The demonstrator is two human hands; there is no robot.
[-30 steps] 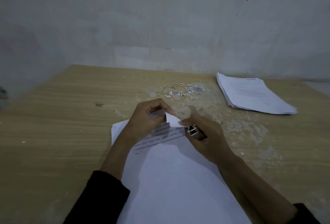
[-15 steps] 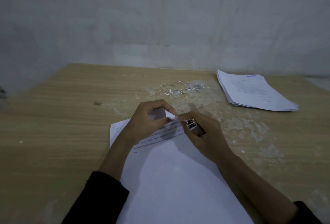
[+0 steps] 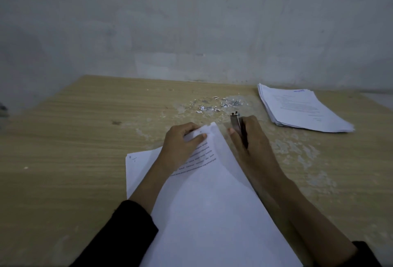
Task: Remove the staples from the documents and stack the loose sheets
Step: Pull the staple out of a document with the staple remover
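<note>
Single head-worn wide-angle view, forward and down, close over the table (image 3: 63, 139), wall (image 3: 191, 21) beyond.

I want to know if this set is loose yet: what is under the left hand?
The left hand pinches the far corner of the document, whose printed lines show beside it; a lower sheet juts out at left. The hand hides whether that corner is fastened.

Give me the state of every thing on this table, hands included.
document, lying on the table, far corner lifted.
staple remover, held, beside the document.
staples, loose, scattered beyond the hands.
stack of sheets, resting at the table's far right.
left hand, pinching the document's far corner.
right hand, gripping the staple remover.
</note>
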